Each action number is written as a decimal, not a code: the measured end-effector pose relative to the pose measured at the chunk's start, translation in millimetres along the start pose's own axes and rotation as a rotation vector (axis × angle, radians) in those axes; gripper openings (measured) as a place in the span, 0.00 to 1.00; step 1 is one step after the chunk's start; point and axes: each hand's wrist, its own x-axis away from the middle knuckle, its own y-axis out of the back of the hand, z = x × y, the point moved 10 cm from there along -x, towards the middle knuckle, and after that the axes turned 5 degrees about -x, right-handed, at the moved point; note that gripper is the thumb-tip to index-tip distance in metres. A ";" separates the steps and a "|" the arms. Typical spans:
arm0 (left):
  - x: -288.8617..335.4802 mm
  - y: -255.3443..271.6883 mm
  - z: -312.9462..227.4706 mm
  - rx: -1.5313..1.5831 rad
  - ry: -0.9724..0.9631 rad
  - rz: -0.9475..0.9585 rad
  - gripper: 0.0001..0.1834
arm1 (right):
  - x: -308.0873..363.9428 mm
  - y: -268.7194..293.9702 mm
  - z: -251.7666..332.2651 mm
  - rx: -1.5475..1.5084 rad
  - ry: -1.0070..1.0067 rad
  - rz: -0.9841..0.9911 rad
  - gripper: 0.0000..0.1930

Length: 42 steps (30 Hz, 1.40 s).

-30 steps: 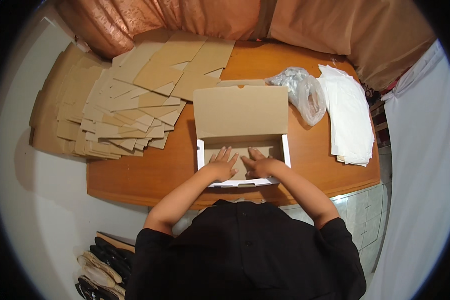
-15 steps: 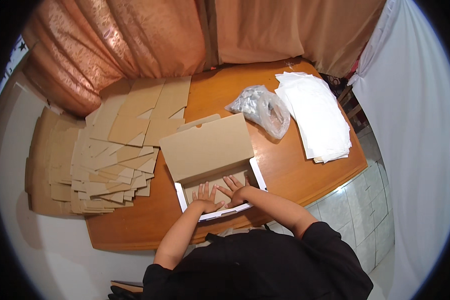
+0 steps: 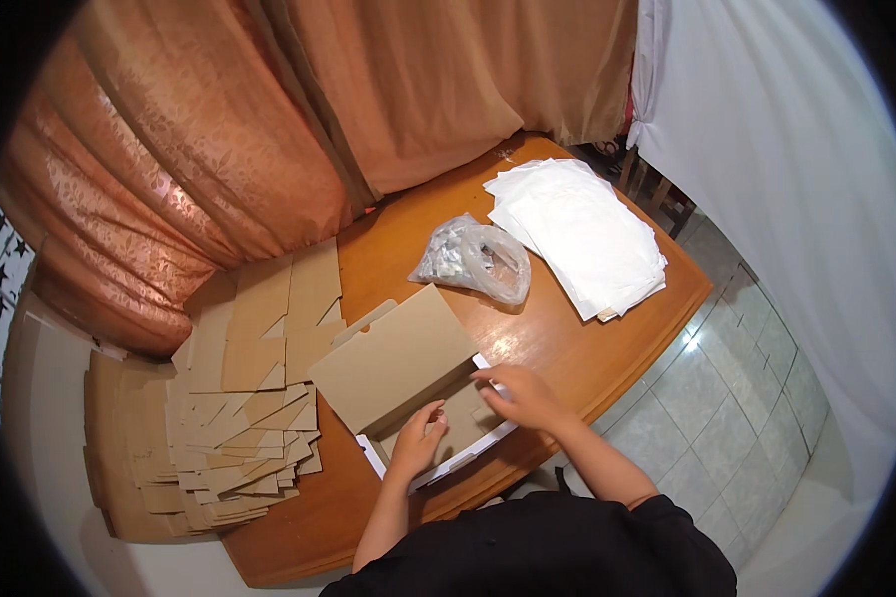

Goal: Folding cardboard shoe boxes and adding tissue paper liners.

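The open box (image 3: 463,413) sits at lower centre of the frame on the surface (image 3: 587,348). Its raised lid (image 3: 398,353) leaves the interior accessible. The left hand (image 3: 417,443) and right hand (image 3: 521,398) are apart, fingers bent, seemingly unclamped; contact cannot be confirmed. Flat cardboard (image 3: 254,438), left, and white sheets (image 3: 582,234), upper right, flank it, presumably for reach.

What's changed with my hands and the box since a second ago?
The left hand and right hand, earlier spread flat inside the box, have lifted off its floor, fingers now curled. The right has shifted toward the box's right wall; whether it grips is unclear. The view swung too. The box stays open; cardboard sheets, plastic bag and white papers look undisturbed.
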 end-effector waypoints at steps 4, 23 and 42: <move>-5.5 -10.4 -57.2 0.025 -0.112 -0.025 0.15 | 24.3 66.8 -71.5 0.153 -0.129 -0.229 0.13; -97.3 -127.3 -163.7 0.015 -0.130 -0.193 0.13 | 24.7 162.5 -212.9 0.515 -0.296 -0.112 0.21; -9.6 25.5 -164.5 0.444 -0.144 -0.431 0.10 | 23.2 233.2 -24.3 -0.172 0.201 -0.219 0.62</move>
